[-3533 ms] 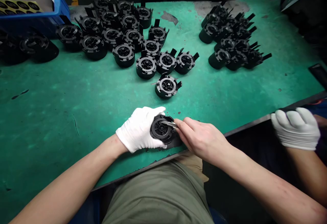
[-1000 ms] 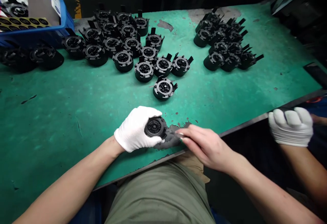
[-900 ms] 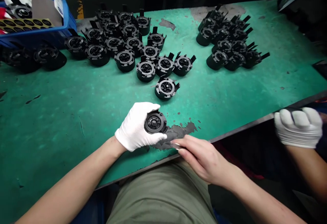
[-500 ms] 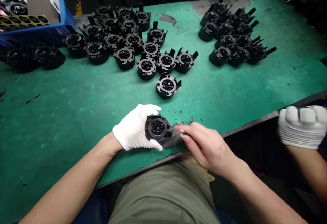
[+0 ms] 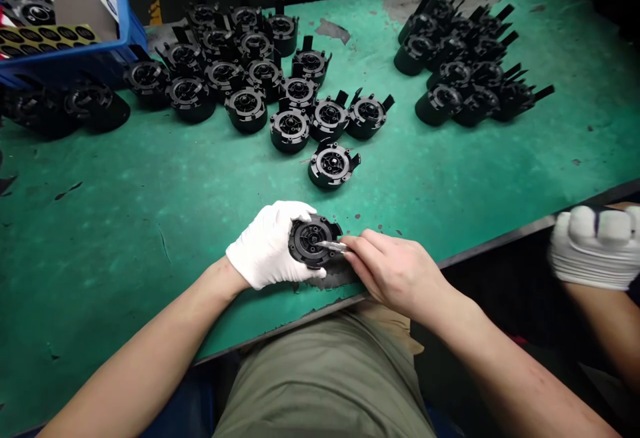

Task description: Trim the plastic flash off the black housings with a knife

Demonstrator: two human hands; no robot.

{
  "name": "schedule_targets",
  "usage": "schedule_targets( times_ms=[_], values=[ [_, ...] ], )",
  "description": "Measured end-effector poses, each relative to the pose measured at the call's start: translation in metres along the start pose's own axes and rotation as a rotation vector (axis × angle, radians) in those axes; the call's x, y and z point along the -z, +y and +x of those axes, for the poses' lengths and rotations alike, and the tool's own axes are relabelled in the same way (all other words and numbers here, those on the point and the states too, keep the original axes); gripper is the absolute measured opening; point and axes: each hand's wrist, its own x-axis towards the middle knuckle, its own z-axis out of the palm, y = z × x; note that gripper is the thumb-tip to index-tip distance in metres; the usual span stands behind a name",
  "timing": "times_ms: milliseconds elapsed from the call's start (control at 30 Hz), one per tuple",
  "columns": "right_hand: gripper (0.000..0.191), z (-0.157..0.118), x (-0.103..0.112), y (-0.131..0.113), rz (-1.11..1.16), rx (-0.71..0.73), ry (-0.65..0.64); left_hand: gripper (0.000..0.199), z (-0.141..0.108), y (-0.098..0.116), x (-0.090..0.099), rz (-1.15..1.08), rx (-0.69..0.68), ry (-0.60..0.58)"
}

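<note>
My left hand (image 5: 273, 245), in a white glove, is wrapped round the side of a round black plastic housing (image 5: 304, 241), with its ribbed face turned up. In my bare right hand (image 5: 395, 265) is a slim silver tool with a pointed tip, which looks like a craft knife (image 5: 334, 246). Its tip lies over the middle of the housing's face; whether it touches is too small to tell. Just beyond my hands, another black housing (image 5: 332, 165) stands upright on the green table.
Several similar housings (image 5: 245, 108) stand in a group at the back left, and another cluster (image 5: 440, 103) stands at the back right. A blue bin (image 5: 127, 21) holds sticker sheets. At the right edge is another person's gloved hand (image 5: 595, 248). The table's front edge (image 5: 310, 318) runs before my lap.
The craft knife's tip is now over the housing's centre, after a blur beside its right side. The housing has turned, its tab now pointing to the upper right.
</note>
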Motion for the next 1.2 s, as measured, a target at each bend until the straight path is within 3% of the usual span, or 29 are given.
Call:
schedule_targets(
  times_ms=[200,733,900,1100,1200],
  values=[
    [0.025,0.004,0.002,0.002,-0.045,0.055,-0.035,0.083,0.002,-0.002,0.000,0.027,0.065,-0.094],
    [0.026,0.011,0.013,0.001,-0.120,0.138,-0.056,0.074,0.006,0.002,0.002,0.077,0.005,-0.044],
    [0.017,0.011,0.015,-0.003,-0.174,0.150,-0.088,0.069,0.007,0.004,0.001,0.058,0.029,-0.066],
    [0.018,0.009,0.014,0.001,-0.049,0.202,-0.158,0.071,0.007,0.003,0.002,0.048,0.031,-0.063],
    [0.021,0.006,0.015,0.003,0.030,0.158,-0.096,0.079,0.003,-0.001,0.001,0.038,-0.006,-0.019]
  ],
)
